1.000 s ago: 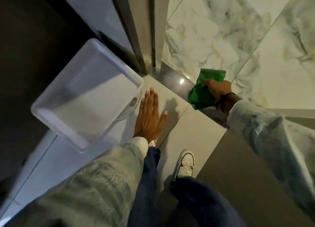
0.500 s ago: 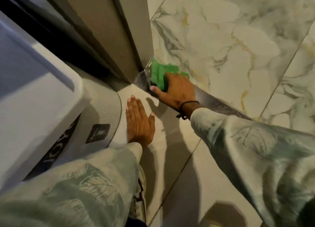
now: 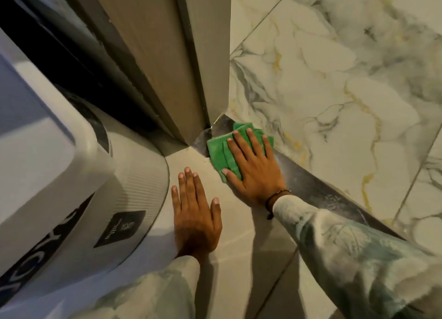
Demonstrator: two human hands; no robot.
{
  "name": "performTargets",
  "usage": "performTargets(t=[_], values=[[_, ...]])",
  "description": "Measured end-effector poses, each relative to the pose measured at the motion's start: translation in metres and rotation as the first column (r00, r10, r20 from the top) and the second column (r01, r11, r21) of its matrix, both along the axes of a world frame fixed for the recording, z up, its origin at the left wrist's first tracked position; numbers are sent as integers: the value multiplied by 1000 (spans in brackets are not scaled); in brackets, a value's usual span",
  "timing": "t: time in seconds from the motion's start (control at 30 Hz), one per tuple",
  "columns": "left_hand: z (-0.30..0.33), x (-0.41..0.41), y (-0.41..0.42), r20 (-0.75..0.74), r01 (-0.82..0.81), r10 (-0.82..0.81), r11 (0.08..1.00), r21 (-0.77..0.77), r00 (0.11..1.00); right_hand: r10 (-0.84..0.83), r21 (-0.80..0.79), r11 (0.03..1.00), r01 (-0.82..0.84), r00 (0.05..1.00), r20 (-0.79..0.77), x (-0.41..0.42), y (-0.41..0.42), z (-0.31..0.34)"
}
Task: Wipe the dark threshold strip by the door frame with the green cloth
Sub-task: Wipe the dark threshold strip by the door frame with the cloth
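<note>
The dark threshold strip (image 3: 318, 192) runs diagonally from the foot of the door frame (image 3: 203, 79) toward the lower right, between pale floor tile and marbled tile. A folded green cloth (image 3: 218, 151) lies on the strip's end near the frame. My right hand (image 3: 256, 168) presses flat on the cloth with fingers spread, covering most of it. My left hand (image 3: 195, 213) rests palm down on the pale tile, fingers apart, holding nothing.
A large white plastic appliance (image 3: 59, 187) with a ribbed side and dark labels stands close on the left, next to my left hand. Marbled white tile (image 3: 334, 79) fills the right. Pale floor tile (image 3: 239, 259) lies under my arms.
My right hand and cloth went from farther right along the strip to the frame's foot, then slid slightly back; the hand now lies flatter on the cloth. The camera has come closer.
</note>
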State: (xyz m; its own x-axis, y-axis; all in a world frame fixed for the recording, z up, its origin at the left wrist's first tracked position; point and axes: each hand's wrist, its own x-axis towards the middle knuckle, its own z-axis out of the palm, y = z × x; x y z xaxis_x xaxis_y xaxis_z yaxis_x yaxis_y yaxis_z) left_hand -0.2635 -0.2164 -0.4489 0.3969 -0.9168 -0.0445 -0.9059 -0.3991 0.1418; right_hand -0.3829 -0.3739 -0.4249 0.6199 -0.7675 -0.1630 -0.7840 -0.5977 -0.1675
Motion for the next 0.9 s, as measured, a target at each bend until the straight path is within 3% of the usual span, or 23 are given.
performTargets(t=[0.1,0.2,0.3,0.4,0.5,0.6,0.63,0.67,0.73,0.8,0.83,0.9], values=[[-2,1,0,-13,-1,1,1000,-28,1000,-253,15,967,255,965,-75,-17,-20,1],[-9,2,2,37,20,-18,998,-54,999,-436,65,895,441,897,-75,32,-30,3],[-13,2,4,66,30,-24,995,-92,998,-227,33,973,227,974,8,33,-2,3],[-13,3,4,49,36,-31,993,-114,998,-68,6,998,68,998,9,-36,33,2],[-10,2,4,29,21,-18,993,-112,999,-305,-26,952,304,951,-51,-89,31,0],[-12,3,2,20,17,-16,998,-63,1000,-611,21,791,611,791,-29,-48,6,-1],[-13,4,1,15,14,-14,999,-39,1000,-642,42,765,642,766,-14,-26,3,1],[-13,4,0,10,10,-10,1000,-19,1000,-604,44,796,604,797,1,-9,4,2],[-13,3,-1,6,6,-6,1000,16,1000,-347,22,938,346,938,5,-4,25,-1],[-10,2,-2,5,3,-3,999,33,1000,-163,-17,987,162,987,-6,-42,53,-3],[-8,1,-2,-3,-2,2,999,41,1000,-169,-34,985,168,985,-17,-71,69,-5],[-3,-1,-2,-28,-4,6,998,59,1000,-342,-50,940,339,937,-69,-129,95,-5]])
